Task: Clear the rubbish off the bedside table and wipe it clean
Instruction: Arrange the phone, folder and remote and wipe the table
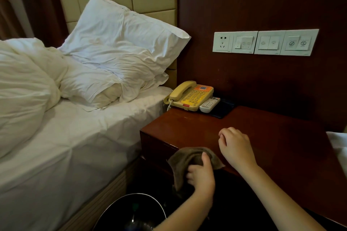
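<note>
The dark red wooden bedside table (262, 137) fills the right half of the view. My left hand (201, 174) grips a brown cloth (185, 159) at the table's front edge, the cloth partly hanging over the drawer front. My right hand (235, 146) hovers over the tabletop near its front, fingers loosely curled, holding nothing. A black rubbish bin (135, 212) with a shiny rim stands on the floor below my left arm.
A yellow telephone (189, 95), a white remote (209, 104) and a dark flat tray (222, 109) sit at the table's back left corner. The bed with white sheets and pillows (120, 47) lies to the left. A wall switch panel (265, 42) hangs above.
</note>
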